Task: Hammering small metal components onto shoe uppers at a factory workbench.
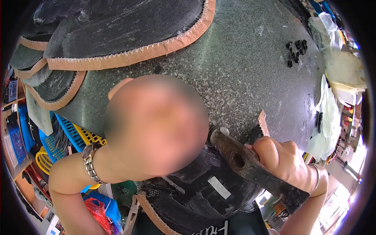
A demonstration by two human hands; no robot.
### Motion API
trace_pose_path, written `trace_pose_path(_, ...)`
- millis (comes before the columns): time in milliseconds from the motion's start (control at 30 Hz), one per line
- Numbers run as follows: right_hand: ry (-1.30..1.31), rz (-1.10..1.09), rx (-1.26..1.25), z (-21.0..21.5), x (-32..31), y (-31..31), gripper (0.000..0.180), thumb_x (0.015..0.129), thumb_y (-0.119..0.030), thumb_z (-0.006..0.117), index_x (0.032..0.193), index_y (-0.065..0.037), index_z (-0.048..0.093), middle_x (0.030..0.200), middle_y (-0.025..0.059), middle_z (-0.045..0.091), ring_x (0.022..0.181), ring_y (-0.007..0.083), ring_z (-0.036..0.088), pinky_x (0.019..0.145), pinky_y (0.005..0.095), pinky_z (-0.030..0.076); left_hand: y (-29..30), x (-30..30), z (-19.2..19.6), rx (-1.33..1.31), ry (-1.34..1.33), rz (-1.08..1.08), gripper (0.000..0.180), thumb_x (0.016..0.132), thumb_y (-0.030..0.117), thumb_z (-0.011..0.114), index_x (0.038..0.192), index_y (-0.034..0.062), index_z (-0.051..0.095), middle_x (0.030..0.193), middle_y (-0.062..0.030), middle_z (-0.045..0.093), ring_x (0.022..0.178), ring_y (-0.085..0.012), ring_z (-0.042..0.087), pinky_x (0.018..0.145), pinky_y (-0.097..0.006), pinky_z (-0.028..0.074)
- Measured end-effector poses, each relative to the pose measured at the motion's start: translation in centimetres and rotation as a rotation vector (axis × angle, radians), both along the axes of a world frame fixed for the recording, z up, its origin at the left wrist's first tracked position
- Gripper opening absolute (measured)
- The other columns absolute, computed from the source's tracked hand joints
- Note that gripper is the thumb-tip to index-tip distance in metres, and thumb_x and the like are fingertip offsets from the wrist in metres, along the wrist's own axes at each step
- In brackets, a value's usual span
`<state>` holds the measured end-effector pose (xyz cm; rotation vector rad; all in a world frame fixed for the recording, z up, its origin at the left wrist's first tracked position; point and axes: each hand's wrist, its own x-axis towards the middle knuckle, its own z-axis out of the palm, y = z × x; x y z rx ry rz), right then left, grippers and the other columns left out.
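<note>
My right hand (pixel 282 160) is closed around a worn steel hammer (pixel 243 158), whose round face is tilted towards the table's middle. The hammer's handle is mostly hidden behind the head and my fingers. Under the hammer lies a black sheet piece (pixel 199 180) with a white label strip (pixel 219 187) and a tan, zigzag-stitched edge (pixel 150 213). My left hand (pixel 156 125) is at the far edge of this piece, over the table. A blurred oval covers its fingers, so its grip cannot be made out.
Larger black pieces with tan stitched borders (pixel 129 35) are stacked on the dark speckled table (pixel 235 51) at the far left. Small black bits (pixel 296 51) lie at the far right. Blue baskets (pixel 70 131) stand below the left edge; clear plastic sheeting (pixel 327 121) hangs at the right.
</note>
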<state>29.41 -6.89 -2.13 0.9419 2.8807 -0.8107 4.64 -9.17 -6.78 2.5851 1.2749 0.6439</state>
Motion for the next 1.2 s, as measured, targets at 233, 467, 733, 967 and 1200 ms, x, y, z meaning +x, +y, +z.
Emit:
trace_pose_path(233,-0.006,-0.129,0.056,-0.5,-0.5,-0.6,0.018,0.070,-0.007,0.063,0.080,-0.004,0.048,0.060,0.0047,0.045,0.042,0.0188,0.054,0.035,0.0318,0.042,0.0,0.2,-1.5,-0.190,-0.245,0.079,0.031,0.052,0.017,0.084,0.080,0.0192,0.072,0.077,0.0093,0.059,0.085,-0.0230,0.041,0.077,-0.037,0.028)
trace_pose_path(467,0.006,-0.015,-0.039,-0.2,0.2,0.4,0.018,0.072,-0.008,0.065,0.080,-0.003,0.050,0.061,0.0061,0.046,0.043,0.0198,0.055,0.035,0.0319,0.042,-0.4,0.2,-1.3,-0.158,-0.166,0.031,0.029,0.054,0.010,0.079,0.080,0.0198,0.071,0.078,0.0101,0.057,0.084,-0.0228,0.039,0.077,-0.038,0.026)
trace_pose_path(733,-0.059,0.085,0.015,0.8,-1.0,1.3,0.020,0.072,-0.011,0.066,0.080,-0.001,0.049,0.061,0.0062,0.044,0.042,0.0184,0.052,0.034,0.0307,0.040,-1.1,0.2,-0.4,-0.106,-0.071,0.071,0.027,0.057,0.016,0.078,0.083,0.0187,0.072,0.079,0.0106,0.057,0.085,-0.0229,0.038,0.077,-0.038,0.026)
trace_pose_path(967,-0.088,0.009,-0.035,0.1,-0.2,0.6,0.020,0.072,-0.008,0.065,0.084,-0.002,0.049,0.064,0.0090,0.049,0.046,0.0222,0.056,0.036,0.0336,0.043,-1.8,0.9,-0.7,-0.277,-0.215,0.238,0.031,0.054,0.018,0.083,0.084,0.0188,0.073,0.076,0.0111,0.059,0.084,-0.0223,0.039,0.076,-0.035,0.026)
trace_pose_path(1200,-0.058,-0.102,-0.154,1.8,-0.3,1.2,0.025,0.073,0.000,0.062,0.097,0.001,0.054,0.088,0.0146,0.058,0.056,0.0308,0.056,0.049,0.0371,0.045,-2.2,1.1,-0.7,-0.207,-0.220,0.240,0.027,0.057,0.012,0.082,0.081,0.0195,0.072,0.075,0.0109,0.059,0.084,-0.0221,0.039,0.076,-0.036,0.025)
